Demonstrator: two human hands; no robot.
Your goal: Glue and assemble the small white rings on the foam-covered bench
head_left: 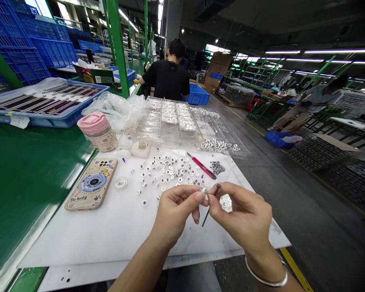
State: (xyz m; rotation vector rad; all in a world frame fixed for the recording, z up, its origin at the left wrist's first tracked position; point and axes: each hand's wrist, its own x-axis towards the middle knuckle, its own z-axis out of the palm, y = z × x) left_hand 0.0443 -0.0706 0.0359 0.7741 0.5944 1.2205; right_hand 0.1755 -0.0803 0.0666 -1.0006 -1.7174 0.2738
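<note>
The phone case [91, 183] is showing beige, with a blue ringed disc, blue lettering and blue paw prints. The cup lid [93, 122] is glowing pink. The craft knife [202, 166] is displaying a red handle. The conveyor belt [33, 166] is gleaming green beside white sheeting [109, 231], and the person's shirt [167, 79] is appearing black.

"Be lucky" on phone case [91, 184], apparently, smaller lettering unclear

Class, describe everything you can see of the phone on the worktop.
The phone lies flat, back up, on the white sheet, left of the small round pot. Its pale tan case carries blue artwork, a dark-centred round motif, paw prints and "Be lucky". Camera lenses show near the far end. Neither hand touches it.
</note>
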